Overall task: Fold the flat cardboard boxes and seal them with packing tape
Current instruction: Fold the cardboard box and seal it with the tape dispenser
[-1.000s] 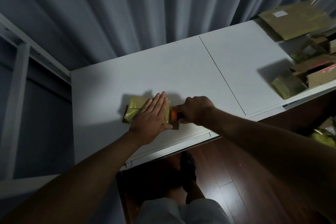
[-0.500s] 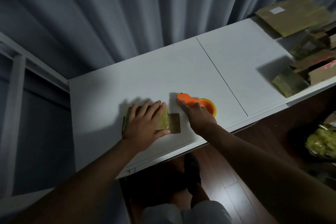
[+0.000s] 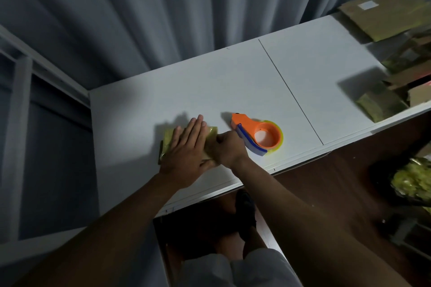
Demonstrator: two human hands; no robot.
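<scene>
White table (image 3: pixel 210 81) | grey curtain (image 3: pixel 163 7) behind | left hand (image 3: pixel 186 147) fingers flat on box (image 3: pixel 166 140) | right hand (image 3: pixel 229 149) fingers unclear

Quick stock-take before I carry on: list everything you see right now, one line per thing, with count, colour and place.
small box: one, brown wrapped in yellowish tape, near the table's front edge, under both hands
tape dispenser: one, orange with a blue strip and a yellowish roll, lying on the table right of the box, held by no hand
cardboard pile: several pieces, brown, blurred, at the table's far right end
table: one, white
curtain: grey, behind the table
left hand: flat, fingers straight, pressing on the box
right hand: fingers curled at the box's right end; exact hold unclear
</scene>
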